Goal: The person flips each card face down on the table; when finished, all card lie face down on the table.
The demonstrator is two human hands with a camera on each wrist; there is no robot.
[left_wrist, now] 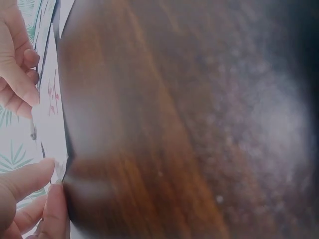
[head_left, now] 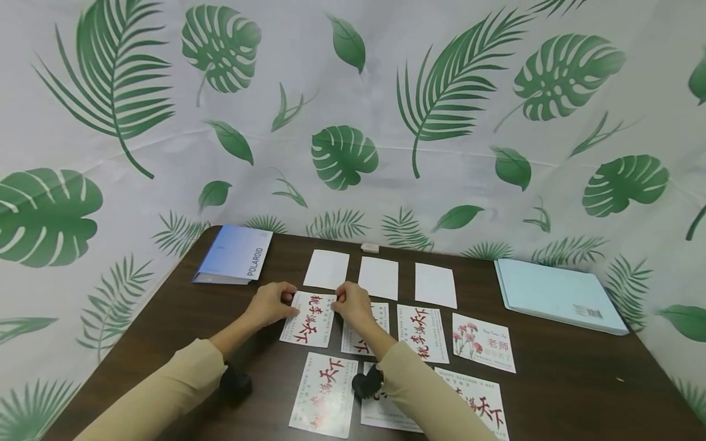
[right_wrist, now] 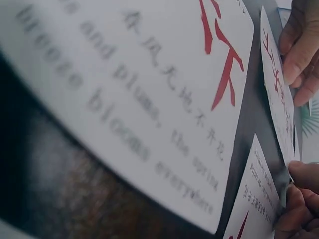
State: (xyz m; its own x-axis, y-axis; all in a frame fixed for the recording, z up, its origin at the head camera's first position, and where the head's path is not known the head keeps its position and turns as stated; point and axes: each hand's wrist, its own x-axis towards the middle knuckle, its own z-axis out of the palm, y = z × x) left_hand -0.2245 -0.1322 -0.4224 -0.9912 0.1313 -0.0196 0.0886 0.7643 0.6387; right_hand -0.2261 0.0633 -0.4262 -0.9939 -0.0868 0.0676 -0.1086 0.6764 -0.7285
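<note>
Left hand (head_left: 273,304): pinching the left edge of the held card (head_left: 310,321), thumb on the printed face.
Right hand (head_left: 355,304): pinching the same card at its far right corner, forearm slanting in from the right.
Held card: between both hands, about equally near to each; red characters facing up; cannot tell whether lifted off or resting on the table (head_left: 579,380).
Long axis: pointing away from the body, far end leaning slightly right; gripped toward the far end, from opposite long sides.
Beyond the far edge: blank white card (head_left: 326,269), near, offset a little to the right.
Right side: second printed card (head_left: 355,334), just beside, partly hidden by the right hand and forearm.
Nearer the body: glossy printed card (head_left: 322,395), apart, brown table showing between.
Past the left hand: POLAROID booklet (head_left: 237,254), farther away.
Far right: pale blue folder (head_left: 557,294), well apart.
</note>
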